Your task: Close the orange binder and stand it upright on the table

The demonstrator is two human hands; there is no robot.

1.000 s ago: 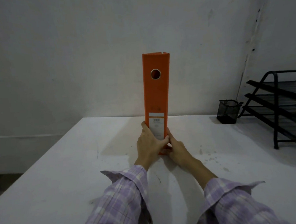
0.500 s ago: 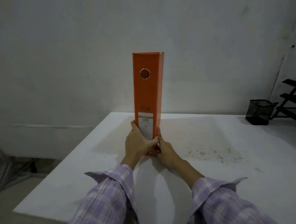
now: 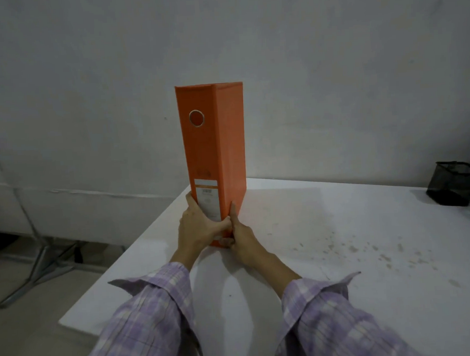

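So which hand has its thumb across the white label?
The left hand. Its thumb crosses the front of the orange binder over the label, while the right hand stays against the binder's right side.

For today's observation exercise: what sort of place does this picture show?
Probably a plain office or workroom: an orange binder stands on a white table, with a black mesh pen holder by a bare wall.
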